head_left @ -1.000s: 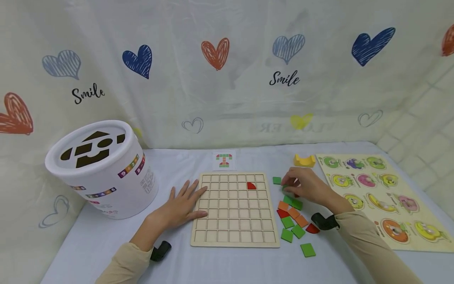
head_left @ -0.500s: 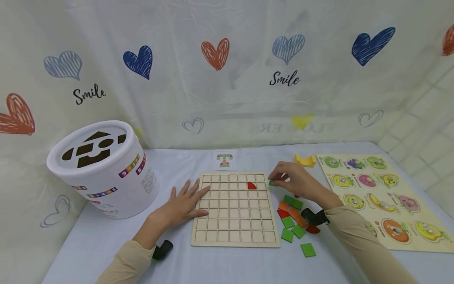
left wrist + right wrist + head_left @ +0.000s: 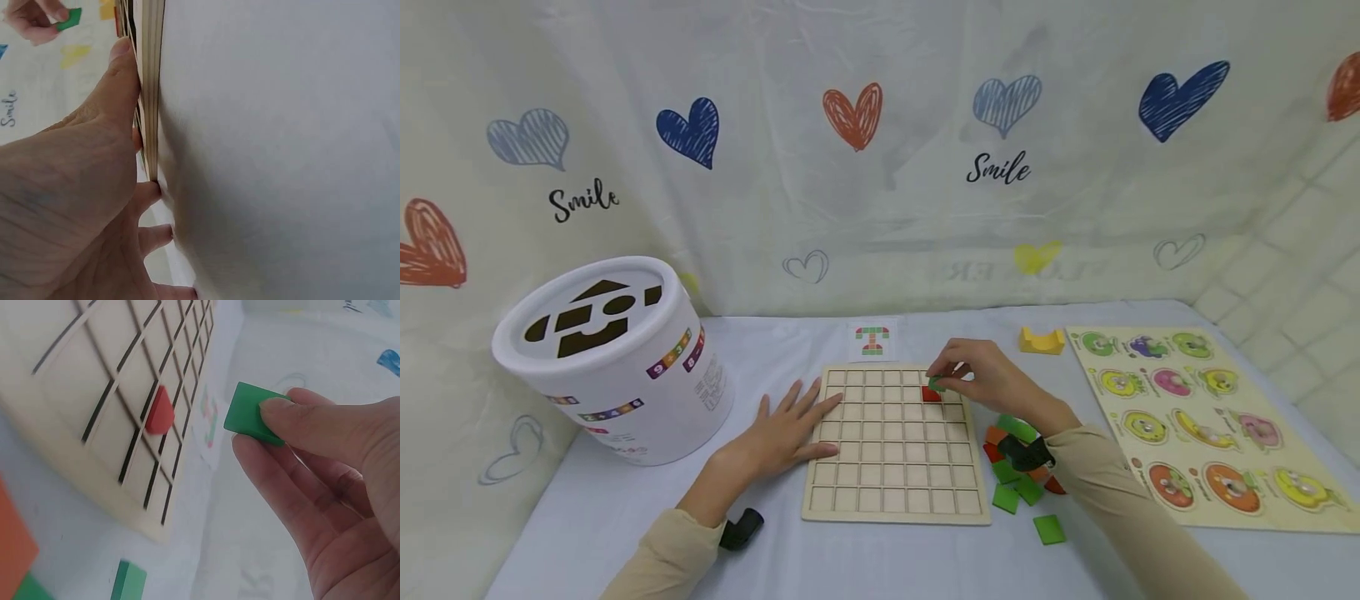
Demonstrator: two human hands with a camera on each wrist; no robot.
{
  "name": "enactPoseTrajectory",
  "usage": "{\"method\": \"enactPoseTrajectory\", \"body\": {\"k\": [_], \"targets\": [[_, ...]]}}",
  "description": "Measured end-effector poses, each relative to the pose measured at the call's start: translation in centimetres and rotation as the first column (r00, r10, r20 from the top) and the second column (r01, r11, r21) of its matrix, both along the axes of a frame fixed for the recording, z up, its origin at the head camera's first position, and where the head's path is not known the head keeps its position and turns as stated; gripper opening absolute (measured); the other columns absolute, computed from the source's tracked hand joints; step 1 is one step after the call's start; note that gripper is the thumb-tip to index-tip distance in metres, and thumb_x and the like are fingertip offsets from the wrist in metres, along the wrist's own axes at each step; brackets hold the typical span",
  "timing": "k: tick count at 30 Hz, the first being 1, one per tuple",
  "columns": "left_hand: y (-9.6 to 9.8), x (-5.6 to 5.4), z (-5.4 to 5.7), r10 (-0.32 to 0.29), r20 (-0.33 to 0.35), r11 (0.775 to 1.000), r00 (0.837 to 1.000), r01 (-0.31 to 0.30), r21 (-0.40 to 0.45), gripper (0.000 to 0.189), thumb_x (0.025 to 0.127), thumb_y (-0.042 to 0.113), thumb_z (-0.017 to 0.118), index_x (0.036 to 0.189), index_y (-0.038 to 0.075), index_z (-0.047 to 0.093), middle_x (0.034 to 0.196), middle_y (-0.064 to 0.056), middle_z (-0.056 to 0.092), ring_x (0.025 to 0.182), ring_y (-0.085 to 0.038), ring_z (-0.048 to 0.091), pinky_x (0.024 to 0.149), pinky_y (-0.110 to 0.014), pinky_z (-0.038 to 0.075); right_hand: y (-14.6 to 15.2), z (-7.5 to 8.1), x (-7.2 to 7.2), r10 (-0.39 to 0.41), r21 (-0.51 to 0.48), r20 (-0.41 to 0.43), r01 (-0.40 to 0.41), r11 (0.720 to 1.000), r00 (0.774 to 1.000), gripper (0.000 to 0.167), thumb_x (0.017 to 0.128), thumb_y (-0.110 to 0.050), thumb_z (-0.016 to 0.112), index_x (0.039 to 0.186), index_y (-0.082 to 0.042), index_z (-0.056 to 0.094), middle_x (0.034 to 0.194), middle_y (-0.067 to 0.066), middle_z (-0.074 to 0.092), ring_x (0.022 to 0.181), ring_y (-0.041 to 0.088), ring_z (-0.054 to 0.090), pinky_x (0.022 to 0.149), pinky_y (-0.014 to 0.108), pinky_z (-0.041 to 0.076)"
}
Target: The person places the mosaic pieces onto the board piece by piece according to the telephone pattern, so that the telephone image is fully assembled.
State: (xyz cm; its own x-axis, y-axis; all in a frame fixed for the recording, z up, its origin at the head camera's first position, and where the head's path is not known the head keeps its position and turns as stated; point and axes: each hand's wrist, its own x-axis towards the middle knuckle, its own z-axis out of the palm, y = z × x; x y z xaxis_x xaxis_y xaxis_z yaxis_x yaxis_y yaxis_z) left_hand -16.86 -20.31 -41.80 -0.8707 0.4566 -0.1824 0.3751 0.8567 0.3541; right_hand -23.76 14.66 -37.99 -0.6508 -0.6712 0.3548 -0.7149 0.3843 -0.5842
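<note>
My right hand (image 3: 992, 379) pinches a green square tile (image 3: 247, 406) between thumb and fingers, over the upper right of the wooden grid board (image 3: 871, 475). Just below the tile, a red quarter-round piece (image 3: 930, 396) sits in one of the board's cells. In the right wrist view the green tile is apart from the grid. My left hand (image 3: 775, 442) rests with spread fingers at the board's left edge; its thumb and forefinger touch the rim (image 3: 150, 94), while other fingers touch the cloth.
Loose green tiles (image 3: 1048, 529), with orange and red pieces, lie right of the board, partly hidden by my right wrist. A pattern card (image 3: 873, 340) lies behind it. A white bucket (image 3: 625, 392) stands left; a yellow piece (image 3: 1042, 341) and fruit puzzle board (image 3: 1213, 425) lie right.
My right hand has picked up the green tile from the right of the board and carried it left over the grid. My left hand has stayed at the board's edge.
</note>
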Motion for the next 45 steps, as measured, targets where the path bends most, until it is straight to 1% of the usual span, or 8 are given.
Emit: {"method": "enactPoseTrajectory", "body": {"k": [4,11,14,21,27,32,41,45], "targets": [[-0.3,0.3,0.0,0.003,-0.01,1.0,1.0,-0.003,0.003,0.081,0.103,0.06,0.055,0.167,0.018,0.028,0.174,-0.018,0.013,0.159,-0.046,0.005,0.115,-0.08,0.004,-1.0,-0.3,-0.3,0.017,-0.025,0.022,-0.017,1.0,1.0,0.019,0.087,0.007,0.08,0.104,-0.002,0.078,0.097,0.005,0.073,0.088,0.02,0.07,0.079,0.034,0.062],[-0.8,0.9,-0.2,0.005,0.006,1.0,1.0,-0.005,0.022,0.083,0.104,0.06,0.054,0.167,0.015,0.027,0.174,-0.016,0.013,0.16,-0.044,0.004,0.117,-0.078,0.002,-2.0,-1.6,-0.4,0.003,-0.054,0.143,0.005,0.999,0.99,0.018,0.09,0.006,0.078,0.107,0.001,0.078,0.102,0.006,0.074,0.093,0.02,0.072,0.082,0.033,0.061],[-0.8,1.0,-0.2,0.008,0.008,1.0,1.0,-0.008,0.026,0.082,0.104,0.06,0.053,0.167,0.015,0.026,0.175,-0.015,0.013,0.16,-0.043,0.003,0.117,-0.077,0.001,-2.4,-2.0,-0.3,0.012,-0.053,0.16,-0.004,0.999,0.987,0.018,0.091,0.007,0.076,0.108,0.002,0.077,0.103,0.007,0.074,0.094,0.022,0.072,0.083,0.035,0.061],[-0.7,0.9,0.1,-0.013,-0.016,0.999,1.0,0.014,0.042,0.08,0.106,0.055,0.055,0.166,0.011,0.028,0.173,-0.018,0.016,0.159,-0.046,0.006,0.115,-0.08,0.003,-2.9,-2.5,-0.3,-0.012,-0.026,0.145,0.016,1.0,0.989,0.017,0.09,0.009,0.076,0.106,0.003,0.078,0.099,0.009,0.074,0.09,0.023,0.072,0.08,0.032,0.061],[-0.6,0.8,0.1,-0.017,-0.016,0.999,1.0,0.018,0.033,0.08,0.106,0.055,0.055,0.166,0.011,0.027,0.173,-0.018,0.015,0.159,-0.046,0.005,0.115,-0.08,0.002,-3.0,-2.8,-0.4,0.002,-0.006,0.12,-0.001,1.0,0.993,0.018,0.09,0.01,0.076,0.107,0.004,0.078,0.099,0.012,0.074,0.09,0.025,0.071,0.079,0.029,0.061],[-0.6,0.8,0.0,-0.021,-0.014,0.999,1.0,0.022,0.039,0.081,0.105,0.054,0.056,0.166,0.01,0.026,0.173,-0.019,0.014,0.159,-0.047,0.004,0.115,-0.08,0.001,-3.2,-2.8,-0.4,0.017,0.034,0.079,-0.019,0.999,0.997,0.017,0.091,0.008,0.076,0.107,0.003,0.079,0.098,0.011,0.073,0.09,0.023,0.07,0.078,0.027,0.06],[-0.5,0.8,0.2,-0.012,-0.001,1.0,1.0,0.012,0.027,0.081,0.106,0.057,0.052,0.167,0.011,0.025,0.174,-0.018,0.013,0.159,-0.044,0.004,0.116,-0.079,0.002,-3.6,-2.5,-0.6,0.012,0.08,0.057,-0.017,0.997,0.998,0.017,0.09,0.008,0.076,0.106,0.004,0.08,0.098,0.01,0.072,0.091,0.024,0.071,0.08,0.026,0.059],[-0.6,0.8,0.1,-0.01,-0.003,0.999,1.0,0.01,0.04,0.081,0.106,0.057,0.052,0.167,0.011,0.025,0.174,-0.019,0.013,0.159,-0.046,0.004,0.116,-0.079,0.001,-3.8,-2.3,-0.5,0.013,0.143,0.018,-0.015,0.99,1.0,0.018,0.092,0.009,0.074,0.109,0.004,0.079,0.099,0.01,0.07,0.09,0.023,0.071,0.078,0.024,0.059]]}}
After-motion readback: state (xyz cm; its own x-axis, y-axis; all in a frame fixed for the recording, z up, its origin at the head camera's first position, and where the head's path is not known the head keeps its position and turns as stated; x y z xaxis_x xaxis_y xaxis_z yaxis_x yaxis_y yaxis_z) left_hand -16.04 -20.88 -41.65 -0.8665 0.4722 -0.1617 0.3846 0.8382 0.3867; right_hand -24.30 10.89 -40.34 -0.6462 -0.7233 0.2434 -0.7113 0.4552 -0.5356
